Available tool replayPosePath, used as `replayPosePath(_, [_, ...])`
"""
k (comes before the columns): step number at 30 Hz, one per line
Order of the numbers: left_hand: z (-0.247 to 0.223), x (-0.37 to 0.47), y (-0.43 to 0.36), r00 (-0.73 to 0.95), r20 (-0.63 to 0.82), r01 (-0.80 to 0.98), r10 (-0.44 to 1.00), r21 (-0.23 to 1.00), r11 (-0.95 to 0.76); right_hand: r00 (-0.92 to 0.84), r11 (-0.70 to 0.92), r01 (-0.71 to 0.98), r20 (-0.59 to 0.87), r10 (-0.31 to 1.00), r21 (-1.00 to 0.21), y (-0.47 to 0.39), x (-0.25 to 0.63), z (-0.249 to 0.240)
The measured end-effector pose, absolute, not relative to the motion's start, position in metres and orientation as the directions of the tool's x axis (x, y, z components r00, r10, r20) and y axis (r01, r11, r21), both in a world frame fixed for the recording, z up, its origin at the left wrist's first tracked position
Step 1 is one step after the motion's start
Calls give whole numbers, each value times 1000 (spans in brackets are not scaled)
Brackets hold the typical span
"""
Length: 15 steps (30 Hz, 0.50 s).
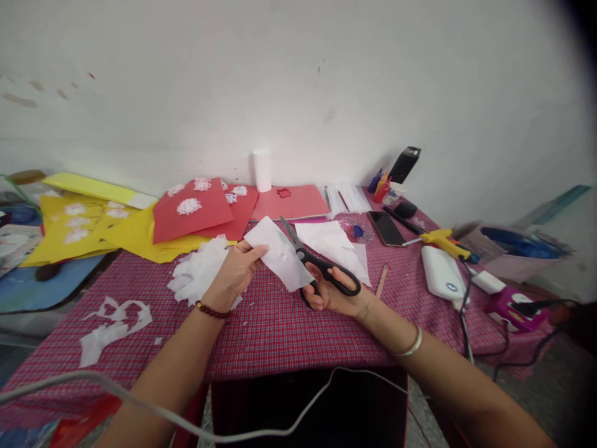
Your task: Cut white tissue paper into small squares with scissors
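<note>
A white paper piece (pixel 280 254) is pinched by its left edge between the thumb and fingers of my left hand (pixel 241 269). My right hand (pixel 336 292) has its fingers through the handles of black-handled scissors (pixel 329 269). The scissors' blades are apart and reach over the paper's right side; whether the paper lies between them is hard to tell. White cut paper sheets (pixel 326 241) lie behind the scissors. A heap of crumpled white paper (pixel 196 274) rests left of my left hand, and paper scraps (pixel 114 323) lie farther left.
Red sheets (pixel 193 218) with paper flowers and yellow sheets (pixel 140 233) lie at the back left. A white cup-like roll (pixel 262 171) stands by the wall. On the right are a phone (pixel 386 228), a yellow glue gun (pixel 445 242), a white power bank (pixel 441 270) and cables.
</note>
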<state>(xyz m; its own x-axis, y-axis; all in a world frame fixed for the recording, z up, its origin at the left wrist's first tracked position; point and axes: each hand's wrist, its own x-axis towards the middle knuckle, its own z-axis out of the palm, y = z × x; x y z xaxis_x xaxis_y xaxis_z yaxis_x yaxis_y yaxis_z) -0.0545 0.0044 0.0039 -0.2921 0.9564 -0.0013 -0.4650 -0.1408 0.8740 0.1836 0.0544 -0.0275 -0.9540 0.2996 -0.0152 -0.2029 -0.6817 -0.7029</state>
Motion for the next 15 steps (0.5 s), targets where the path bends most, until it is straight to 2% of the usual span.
replayPosePath(3, [1, -50, 3, -264, -8, -446, 965, 888, -115, -950, -675, -206, -20, 311, -709, 54, 183, -26])
replayPosePath(9, [3, -41, 1, -219, -47, -413, 975, 909, -49, -932, -579, -273, 61, 357, -768, 48, 180, -16])
replayPosePath(15, [5, -39, 0, -216, -26, -370, 976, 927, -57, -928, -615, -297, 69, 365, -730, 48, 178, -18])
